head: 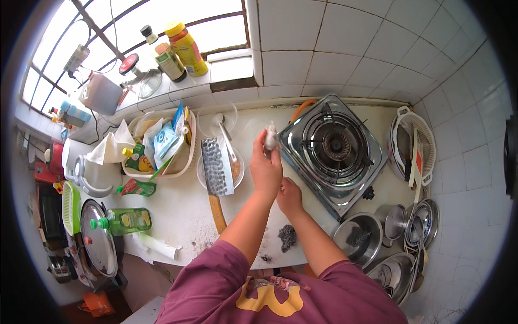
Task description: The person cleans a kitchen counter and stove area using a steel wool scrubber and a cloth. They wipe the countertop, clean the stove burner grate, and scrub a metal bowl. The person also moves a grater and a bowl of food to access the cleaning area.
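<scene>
My left hand (267, 166) grips a crumpled white wad (270, 139), perhaps tissue or cloth, just left of the gas stove (336, 148). Close below it, by the stove's front-left edge, my right hand (290, 196) has its fingers curled; whether anything is inside is hidden. To the left, a cleaver (217, 168) with a wooden handle lies across a bowl (240, 177). A spoon (228, 141) also rests there, partly over a clear plastic bowl (206, 115). A dark scouring pad (287, 238) sits on the countertop (178, 218) near my right forearm.
Metal basins (366, 257) and a saucepan (391, 220) crowd the right. A white colander (427, 137) stands behind them. Leftward are a packed plastic basket (192, 148), a green detergent bottle (129, 220) and a lidded pot (99, 239). Dark crumbs (266, 258) dot the front edge.
</scene>
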A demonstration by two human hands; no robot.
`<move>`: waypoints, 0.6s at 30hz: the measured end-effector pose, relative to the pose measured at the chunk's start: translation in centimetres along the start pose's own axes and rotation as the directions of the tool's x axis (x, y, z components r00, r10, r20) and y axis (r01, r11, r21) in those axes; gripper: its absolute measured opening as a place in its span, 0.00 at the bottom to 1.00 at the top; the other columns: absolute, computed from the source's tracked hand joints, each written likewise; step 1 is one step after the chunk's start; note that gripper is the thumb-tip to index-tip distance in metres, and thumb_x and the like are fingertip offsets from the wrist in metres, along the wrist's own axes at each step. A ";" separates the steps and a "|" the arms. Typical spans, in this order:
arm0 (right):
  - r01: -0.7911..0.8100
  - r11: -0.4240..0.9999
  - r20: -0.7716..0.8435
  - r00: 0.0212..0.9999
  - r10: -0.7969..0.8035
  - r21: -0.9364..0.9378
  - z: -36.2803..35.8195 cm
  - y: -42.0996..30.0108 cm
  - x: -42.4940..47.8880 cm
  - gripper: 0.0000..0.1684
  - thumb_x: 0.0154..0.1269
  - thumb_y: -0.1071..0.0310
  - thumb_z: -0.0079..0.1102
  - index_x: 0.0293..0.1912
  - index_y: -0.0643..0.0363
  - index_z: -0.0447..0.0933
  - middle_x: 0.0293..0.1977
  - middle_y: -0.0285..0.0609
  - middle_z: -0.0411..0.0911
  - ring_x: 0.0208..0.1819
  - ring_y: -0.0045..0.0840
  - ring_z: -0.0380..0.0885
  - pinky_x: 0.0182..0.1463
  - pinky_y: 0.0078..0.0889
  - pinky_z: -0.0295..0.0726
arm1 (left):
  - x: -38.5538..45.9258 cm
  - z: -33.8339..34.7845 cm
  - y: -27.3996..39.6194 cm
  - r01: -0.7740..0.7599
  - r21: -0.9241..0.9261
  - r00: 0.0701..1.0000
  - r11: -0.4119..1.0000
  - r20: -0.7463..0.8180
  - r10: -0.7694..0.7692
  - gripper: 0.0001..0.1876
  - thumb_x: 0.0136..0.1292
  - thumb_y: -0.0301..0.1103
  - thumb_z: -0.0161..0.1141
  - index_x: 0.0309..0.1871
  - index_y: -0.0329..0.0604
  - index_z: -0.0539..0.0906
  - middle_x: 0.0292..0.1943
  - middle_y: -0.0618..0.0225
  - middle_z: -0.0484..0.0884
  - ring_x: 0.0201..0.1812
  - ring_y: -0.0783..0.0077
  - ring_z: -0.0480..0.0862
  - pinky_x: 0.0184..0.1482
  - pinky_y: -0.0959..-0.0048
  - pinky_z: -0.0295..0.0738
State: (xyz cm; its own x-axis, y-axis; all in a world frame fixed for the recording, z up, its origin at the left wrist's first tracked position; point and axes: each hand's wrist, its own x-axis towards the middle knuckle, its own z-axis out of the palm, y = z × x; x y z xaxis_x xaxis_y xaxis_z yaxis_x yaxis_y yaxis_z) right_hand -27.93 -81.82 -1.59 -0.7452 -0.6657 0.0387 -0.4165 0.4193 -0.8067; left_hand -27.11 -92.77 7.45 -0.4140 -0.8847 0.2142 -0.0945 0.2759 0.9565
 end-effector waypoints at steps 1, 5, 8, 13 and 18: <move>0.054 0.998 -0.048 0.997 -0.055 -0.030 0.7 0.6 0.6 0.09 0.59 0.72 0.57 0.41 0.58 0.78 0.42 0.42 0.80 0.41 0.38 0.79 0.44 0.36 0.79 | 1.3 1.1 0.2 -0.003 -0.006 1.000 1.000 -0.029 0.002 0.24 0.64 0.25 0.58 0.64 0.40 0.70 0.45 0.58 0.82 0.39 0.72 0.82 0.41 0.74 0.77; 0.184 0.977 -0.135 0.971 -0.198 -0.107 2.7 2.2 2.1 0.08 0.57 0.71 0.59 0.39 0.54 0.76 0.39 0.39 0.79 0.43 0.37 0.77 0.44 0.37 0.78 | 7.1 5.1 -3.6 0.064 0.276 0.973 0.959 -0.232 0.002 0.22 0.61 0.24 0.59 0.60 0.43 0.76 0.45 0.53 0.80 0.44 0.62 0.82 0.47 0.68 0.77; 0.244 0.961 -0.174 0.948 -0.265 -0.132 2.7 2.8 1.9 0.10 0.56 0.68 0.61 0.39 0.52 0.73 0.39 0.37 0.78 0.40 0.35 0.77 0.42 0.37 0.78 | 10.4 7.0 -4.8 -0.002 0.333 0.994 0.943 -0.100 0.038 0.18 0.59 0.22 0.58 0.54 0.43 0.81 0.45 0.56 0.79 0.46 0.60 0.81 0.49 0.68 0.76; 0.236 0.967 -0.116 0.962 -0.246 -0.098 2.2 2.2 2.2 0.14 0.54 0.63 0.64 0.39 0.53 0.71 0.37 0.37 0.77 0.38 0.35 0.77 0.40 0.37 0.78 | 14.4 9.9 -8.0 -0.145 0.371 0.989 0.917 0.039 0.141 0.17 0.57 0.21 0.58 0.49 0.49 0.85 0.45 0.62 0.80 0.46 0.56 0.80 0.49 0.65 0.76; 0.239 0.967 -0.106 0.963 -0.247 -0.085 1.7 1.9 2.3 0.16 0.52 0.61 0.66 0.39 0.51 0.71 0.37 0.36 0.76 0.38 0.35 0.77 0.40 0.36 0.77 | 15.6 11.5 -9.5 -0.257 0.531 0.954 0.807 0.273 0.124 0.16 0.57 0.24 0.57 0.47 0.53 0.86 0.46 0.67 0.79 0.47 0.57 0.79 0.49 0.65 0.76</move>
State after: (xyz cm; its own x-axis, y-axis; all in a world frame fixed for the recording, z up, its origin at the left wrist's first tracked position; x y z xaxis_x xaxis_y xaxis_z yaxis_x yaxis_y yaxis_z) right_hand -29.56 -83.58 -4.06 -0.6700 -0.6793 0.2995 -0.6254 0.2991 -0.7207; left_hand -43.09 -104.85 -0.57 -0.6542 -0.7069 0.2688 -0.4510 0.6500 0.6117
